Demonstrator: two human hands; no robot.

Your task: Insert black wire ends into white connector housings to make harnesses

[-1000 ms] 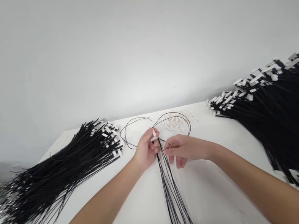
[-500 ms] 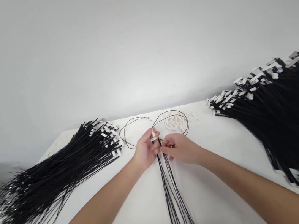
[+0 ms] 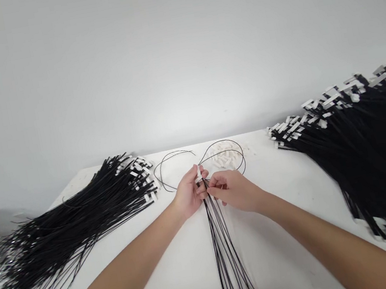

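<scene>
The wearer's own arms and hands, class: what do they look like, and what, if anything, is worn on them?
The left hand and right hand are ungloved. The left forearm and right forearm are bare, with no sleeve, watch, bracelet or marking visible. Finer details, such as fingernails, are too small to judge.

Plastic-looking matt black wires (image 3: 217, 259), plastic-looking smooth white pieces (image 3: 225, 157), smooth white tabletop (image 3: 171, 278), smooth matt wall (image 3: 177, 57)
</scene>
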